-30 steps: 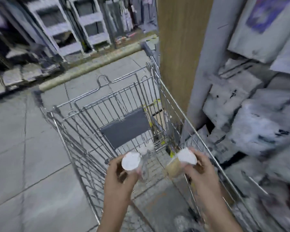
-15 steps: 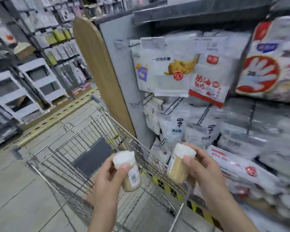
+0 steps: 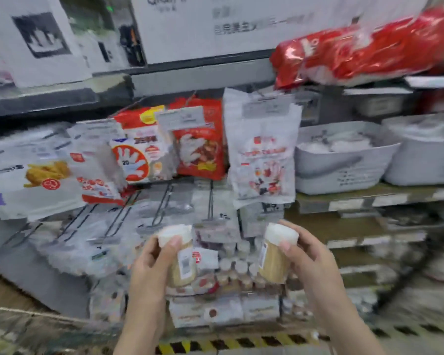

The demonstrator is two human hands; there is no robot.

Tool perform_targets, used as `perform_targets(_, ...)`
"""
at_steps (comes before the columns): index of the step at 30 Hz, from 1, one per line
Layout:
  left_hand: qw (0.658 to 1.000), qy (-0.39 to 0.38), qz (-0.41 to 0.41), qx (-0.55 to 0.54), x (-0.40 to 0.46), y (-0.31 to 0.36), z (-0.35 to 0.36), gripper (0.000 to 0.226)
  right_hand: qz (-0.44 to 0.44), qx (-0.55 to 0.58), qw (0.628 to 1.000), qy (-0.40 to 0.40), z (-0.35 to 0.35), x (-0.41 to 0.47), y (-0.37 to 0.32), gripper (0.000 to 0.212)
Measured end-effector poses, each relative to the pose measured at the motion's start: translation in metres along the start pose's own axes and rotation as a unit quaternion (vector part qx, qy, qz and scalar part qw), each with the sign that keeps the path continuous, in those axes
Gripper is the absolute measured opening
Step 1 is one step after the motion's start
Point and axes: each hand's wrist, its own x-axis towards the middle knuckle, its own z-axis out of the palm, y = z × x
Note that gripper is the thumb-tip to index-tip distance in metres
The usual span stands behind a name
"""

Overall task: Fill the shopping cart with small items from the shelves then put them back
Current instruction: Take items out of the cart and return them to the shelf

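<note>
My left hand (image 3: 151, 267) grips a small clear jar (image 3: 181, 262) with a white cap and beige contents, held upright in front of the shelves. My right hand (image 3: 305, 260) grips a matching white-capped jar (image 3: 273, 257) at about the same height. Between and behind the two jars, a low shelf holds rows of similar small white-capped jars (image 3: 237, 267). The shopping cart shows only as a blurred wire rim (image 3: 49, 329) along the bottom left.
Hanging packs of disposable gloves (image 3: 198, 144) fill pegs ahead and to the left. Grey plastic baskets (image 3: 344, 162) stand on a wooden shelf at right, with red bags (image 3: 356, 49) above. Yellow-black hazard tape (image 3: 241, 342) marks the shelf base.
The view has swung right, from the cart to the shelves. Both hands, each still holding its jar, have risen out of the cart and now face the shelf of similar jars.
</note>
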Motion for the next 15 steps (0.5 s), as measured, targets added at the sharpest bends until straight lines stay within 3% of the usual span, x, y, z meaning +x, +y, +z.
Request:
perform_targets(4,0.995,-0.103,-0.017,-0.002,-0.023,-0.027,0.114,0.066,-0.02,-0.011,0.997,0.071,-0.11,-0.009,-0.032,0.063)
perform_targets(7,0.988,-0.151,-0.022,0.006,-0.046,-0.043,0.19,0.008,-0.036,-0.013,0.993,0.113,-0.179,-0.019,-0.05,0.064)
perform_targets(8,0.985,-0.17,-0.027,0.003,-0.056,-0.047,0.215,0.004,-0.041,-0.014,0.991,0.13,-0.2,-0.023,-0.055,0.063)
perform_targets(15,0.961,-0.271,-0.052,0.01,-0.095,-0.074,0.339,0.034,-0.079,0.001,0.969,0.236,-0.316,-0.039,-0.082,0.033)
